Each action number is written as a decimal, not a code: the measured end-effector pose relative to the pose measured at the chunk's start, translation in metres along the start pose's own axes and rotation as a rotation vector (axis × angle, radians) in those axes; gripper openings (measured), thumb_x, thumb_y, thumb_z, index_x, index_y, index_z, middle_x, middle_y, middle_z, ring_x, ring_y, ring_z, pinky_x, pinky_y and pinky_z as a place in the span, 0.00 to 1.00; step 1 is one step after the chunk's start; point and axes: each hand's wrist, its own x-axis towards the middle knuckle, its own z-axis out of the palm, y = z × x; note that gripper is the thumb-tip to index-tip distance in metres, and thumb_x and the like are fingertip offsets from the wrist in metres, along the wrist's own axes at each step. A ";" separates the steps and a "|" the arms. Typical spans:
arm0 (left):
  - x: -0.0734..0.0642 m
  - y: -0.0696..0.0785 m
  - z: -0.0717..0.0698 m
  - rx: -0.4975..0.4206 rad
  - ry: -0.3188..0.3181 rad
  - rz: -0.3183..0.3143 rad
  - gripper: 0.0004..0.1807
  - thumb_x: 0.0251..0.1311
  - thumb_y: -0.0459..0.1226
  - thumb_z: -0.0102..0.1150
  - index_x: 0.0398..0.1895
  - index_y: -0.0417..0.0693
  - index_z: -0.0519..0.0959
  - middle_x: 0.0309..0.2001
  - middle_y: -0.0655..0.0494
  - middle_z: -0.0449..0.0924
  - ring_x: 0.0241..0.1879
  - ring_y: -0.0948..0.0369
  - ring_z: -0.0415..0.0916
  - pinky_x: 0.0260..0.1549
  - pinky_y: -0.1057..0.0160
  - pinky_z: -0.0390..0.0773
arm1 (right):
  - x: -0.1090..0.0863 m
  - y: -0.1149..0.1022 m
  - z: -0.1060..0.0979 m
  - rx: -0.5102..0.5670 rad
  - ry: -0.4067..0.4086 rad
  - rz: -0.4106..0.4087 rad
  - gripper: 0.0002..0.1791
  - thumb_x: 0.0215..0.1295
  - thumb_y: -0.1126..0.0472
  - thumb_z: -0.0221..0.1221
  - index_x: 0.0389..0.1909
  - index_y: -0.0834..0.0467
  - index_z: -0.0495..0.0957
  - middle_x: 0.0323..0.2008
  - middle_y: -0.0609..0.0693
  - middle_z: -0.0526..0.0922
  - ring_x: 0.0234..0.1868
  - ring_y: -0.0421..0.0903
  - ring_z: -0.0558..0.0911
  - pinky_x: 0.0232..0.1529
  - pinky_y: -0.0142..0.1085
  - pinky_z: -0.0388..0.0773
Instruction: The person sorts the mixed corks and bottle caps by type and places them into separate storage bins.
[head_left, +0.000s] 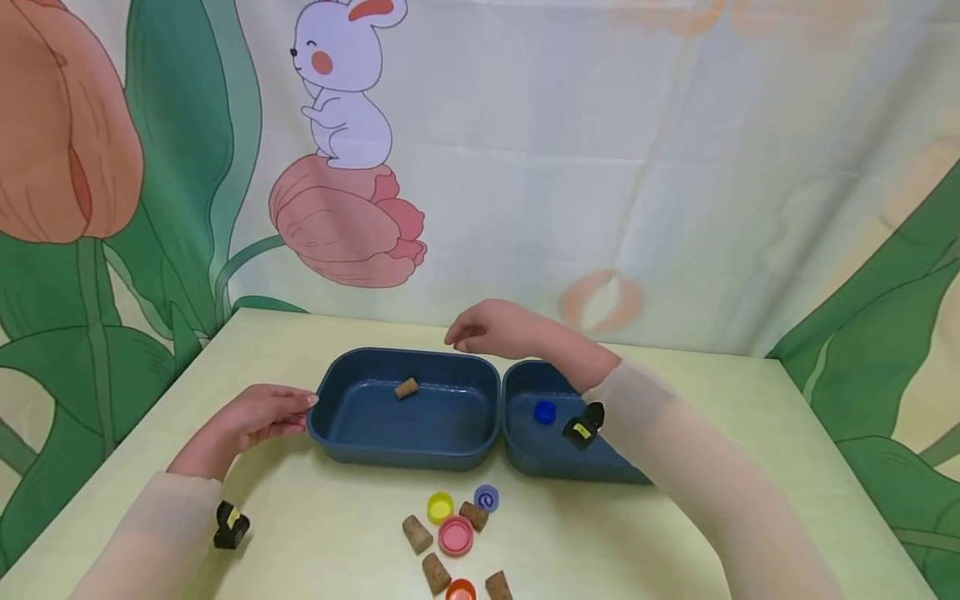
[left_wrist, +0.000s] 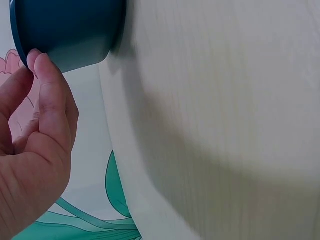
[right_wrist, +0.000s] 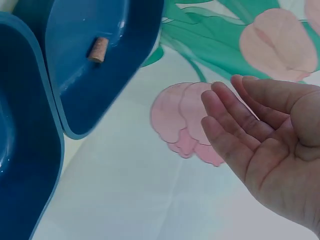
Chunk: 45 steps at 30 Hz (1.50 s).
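At the left end of the left blue bin (head_left: 405, 458), my left hand (head_left: 262, 414) holds the rim. The left wrist view shows its thumb and fingertips (left_wrist: 44, 62) together at the bin's edge. One cork (head_left: 407, 388) lies inside that bin. My right hand (head_left: 498, 327) hovers beyond the back rim, near where the two bins meet. Its palm is bare and its fingers are loosely bent in the right wrist view. Under the right forearm stands the right blue bin (head_left: 555, 469), partly hidden, with a dark blue bottle cap (head_left: 545, 412) in it.
In front of the bins lie a yellow cap (head_left: 440, 507), a purple cap (head_left: 486, 498), a pink cap (head_left: 455, 535) and an orange cap (head_left: 461, 591). Several corks (head_left: 417, 534) are scattered among them. A printed cloth (head_left: 525, 167) hangs behind the table.
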 end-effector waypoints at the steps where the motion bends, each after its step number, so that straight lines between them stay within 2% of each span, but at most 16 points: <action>1: 0.000 0.001 0.000 0.001 -0.001 0.002 0.21 0.74 0.38 0.56 0.58 0.27 0.77 0.27 0.64 0.84 0.29 0.69 0.82 0.34 0.73 0.86 | -0.005 0.000 -0.001 0.006 0.013 -0.006 0.17 0.77 0.64 0.53 0.60 0.63 0.80 0.57 0.59 0.86 0.58 0.52 0.85 0.63 0.41 0.82; 7: 0.000 0.003 0.001 -0.003 -0.008 0.008 0.21 0.74 0.37 0.56 0.58 0.26 0.76 0.27 0.64 0.84 0.29 0.70 0.82 0.35 0.73 0.86 | -0.036 0.000 -0.001 0.068 0.081 -0.009 0.16 0.77 0.63 0.55 0.61 0.61 0.80 0.56 0.57 0.86 0.56 0.52 0.85 0.58 0.41 0.84; 13: 0.000 0.003 0.001 -0.013 -0.009 0.005 0.19 0.74 0.37 0.56 0.57 0.28 0.78 0.27 0.65 0.85 0.29 0.70 0.82 0.35 0.73 0.86 | -0.065 -0.003 0.002 0.109 0.157 -0.013 0.15 0.77 0.64 0.54 0.59 0.60 0.81 0.56 0.57 0.87 0.56 0.52 0.86 0.58 0.43 0.85; 23: 0.001 0.000 0.001 -0.020 -0.005 0.008 0.18 0.74 0.36 0.56 0.56 0.29 0.79 0.27 0.65 0.85 0.29 0.69 0.82 0.34 0.72 0.87 | -0.102 -0.003 0.013 0.132 0.243 -0.033 0.13 0.76 0.64 0.56 0.55 0.59 0.83 0.52 0.54 0.88 0.50 0.49 0.87 0.53 0.40 0.86; 28: 0.002 0.000 0.000 -0.040 -0.015 0.009 0.14 0.74 0.36 0.56 0.52 0.33 0.82 0.27 0.65 0.85 0.29 0.70 0.83 0.34 0.73 0.87 | -0.119 -0.001 0.020 0.130 0.266 -0.016 0.12 0.75 0.63 0.57 0.55 0.57 0.84 0.50 0.51 0.89 0.49 0.45 0.87 0.57 0.43 0.85; 31: 0.002 0.000 0.000 -0.041 -0.009 0.005 0.15 0.74 0.36 0.57 0.54 0.32 0.81 0.27 0.65 0.86 0.28 0.70 0.83 0.34 0.73 0.87 | -0.128 0.000 0.025 0.136 0.270 -0.014 0.12 0.75 0.62 0.58 0.54 0.57 0.84 0.49 0.50 0.89 0.45 0.43 0.86 0.54 0.40 0.85; 35: 0.002 0.000 -0.001 -0.034 -0.009 0.013 0.18 0.74 0.36 0.56 0.55 0.29 0.80 0.27 0.65 0.85 0.28 0.70 0.83 0.34 0.73 0.86 | -0.136 0.000 0.032 0.124 0.279 -0.050 0.11 0.74 0.63 0.59 0.53 0.56 0.84 0.49 0.50 0.89 0.43 0.42 0.86 0.46 0.33 0.83; 40: 0.003 -0.001 -0.001 -0.037 -0.023 0.017 0.17 0.74 0.36 0.56 0.55 0.29 0.80 0.27 0.65 0.85 0.28 0.70 0.83 0.34 0.73 0.86 | -0.145 -0.001 0.042 0.109 0.264 -0.058 0.11 0.72 0.60 0.62 0.52 0.55 0.84 0.51 0.50 0.89 0.48 0.44 0.86 0.47 0.32 0.84; 45: 0.003 -0.002 -0.001 -0.032 -0.015 0.015 0.18 0.74 0.36 0.55 0.57 0.28 0.79 0.27 0.65 0.85 0.28 0.70 0.82 0.34 0.73 0.86 | -0.152 -0.002 0.051 0.123 0.241 -0.063 0.12 0.70 0.60 0.64 0.51 0.55 0.85 0.49 0.49 0.89 0.49 0.46 0.86 0.48 0.31 0.83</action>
